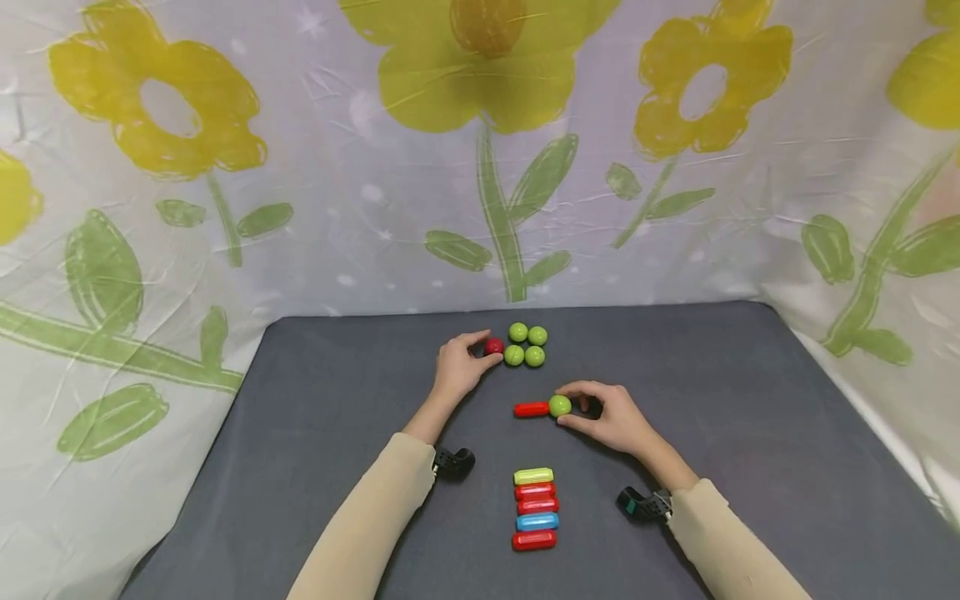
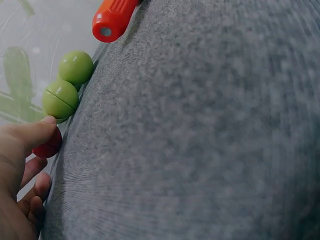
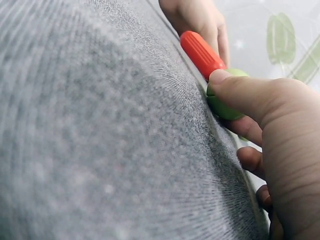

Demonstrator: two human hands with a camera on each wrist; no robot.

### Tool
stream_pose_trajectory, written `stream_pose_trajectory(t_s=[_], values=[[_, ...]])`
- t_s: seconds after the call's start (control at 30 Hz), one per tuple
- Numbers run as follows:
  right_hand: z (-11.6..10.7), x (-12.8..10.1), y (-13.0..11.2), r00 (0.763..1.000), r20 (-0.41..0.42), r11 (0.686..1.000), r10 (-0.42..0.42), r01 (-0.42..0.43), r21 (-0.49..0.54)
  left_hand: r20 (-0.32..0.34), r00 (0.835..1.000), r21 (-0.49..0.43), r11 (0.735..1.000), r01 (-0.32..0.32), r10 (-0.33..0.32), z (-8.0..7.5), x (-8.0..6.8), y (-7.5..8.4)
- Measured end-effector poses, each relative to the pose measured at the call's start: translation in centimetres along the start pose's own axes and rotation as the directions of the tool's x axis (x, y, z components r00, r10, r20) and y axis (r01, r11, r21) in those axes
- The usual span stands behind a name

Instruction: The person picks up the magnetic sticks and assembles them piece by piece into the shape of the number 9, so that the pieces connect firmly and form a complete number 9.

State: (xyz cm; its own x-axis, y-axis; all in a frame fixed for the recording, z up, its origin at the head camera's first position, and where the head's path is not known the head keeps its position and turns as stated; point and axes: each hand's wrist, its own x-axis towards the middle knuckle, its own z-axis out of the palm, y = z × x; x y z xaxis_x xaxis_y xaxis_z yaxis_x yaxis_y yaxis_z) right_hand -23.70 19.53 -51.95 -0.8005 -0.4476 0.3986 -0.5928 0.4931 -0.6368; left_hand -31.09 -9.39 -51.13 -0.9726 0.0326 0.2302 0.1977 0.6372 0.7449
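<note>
left hand [image 1: 459, 367] pinches red ball [image 1: 494, 346], right hand [image 1: 617, 418] green ball [image 1: 559, 406]
best keep the green ball square against the red rod [image 1: 531, 409], just left of the right hand

1. The left hand [image 1: 457, 368] pinches a red ball [image 1: 493, 346].
2. Four green balls [image 1: 513, 356] sit close together just right of it.
3. The right hand [image 1: 617, 418] pinches another green ball [image 1: 559, 406], which touches a red stick [image 1: 531, 409].
4. Five more sticks [image 1: 537, 506] lie in a row, far to near: yellow, red, red, blue, red.
5. The desk [image 1: 337, 400] is dark grey.
6. Behind it hangs a cloth [image 1: 322, 217] with big yellow flowers [image 1: 420, 83].
</note>
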Motion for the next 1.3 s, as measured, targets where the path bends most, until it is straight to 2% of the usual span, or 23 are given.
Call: stream_pose_trajectory(t_s=[0.23, 0.37, 0.53, 0.73, 0.9, 1.3], values=[[0.3, -0.2, 0.1, 1.0, -0.004, 1.0, 0.0, 0.0, 0.002, -0.004, 1.0, -0.021, 1.0, -0.008, 0.008, -0.1, -0.3, -0.4], [0.5, -0.3, 0.2, 1.0, -0.008, 1.0, 0.0, 0.0, 0.001, 0.009, 1.0, -0.062, 0.998, 0.003, -0.002, -0.6, -0.9, -0.9], [0.6, -0.2, 0.3, 1.0, -0.008, 1.0, -0.002, 0.002, -0.003, 0.063, 0.998, -0.096, 0.995, 0.018, -0.012, -1.5, -2.7, -1.1], [0.3, 0.0, 0.4, 1.0, -0.022, 1.0, 0.015, -0.015, -0.013, 0.16, 0.986, -0.125, 0.992, -0.024, 0.044, -2.6, -5.0, -0.8], [0.2, 0.1, 0.3, 0.999, -0.031, 1.0, 0.016, -0.017, -0.012, 0.197, 0.979, -0.127, 0.992, -0.019, 0.044, -3.1, -6.4, -0.5], [0.1, 0.2, 0.4, 0.999, -0.036, 0.999, 0.039, -0.04, -0.023, 0.214, 0.975, -0.103, 0.994, -0.033, 0.054, -2.5, -7.1, 0.3]])
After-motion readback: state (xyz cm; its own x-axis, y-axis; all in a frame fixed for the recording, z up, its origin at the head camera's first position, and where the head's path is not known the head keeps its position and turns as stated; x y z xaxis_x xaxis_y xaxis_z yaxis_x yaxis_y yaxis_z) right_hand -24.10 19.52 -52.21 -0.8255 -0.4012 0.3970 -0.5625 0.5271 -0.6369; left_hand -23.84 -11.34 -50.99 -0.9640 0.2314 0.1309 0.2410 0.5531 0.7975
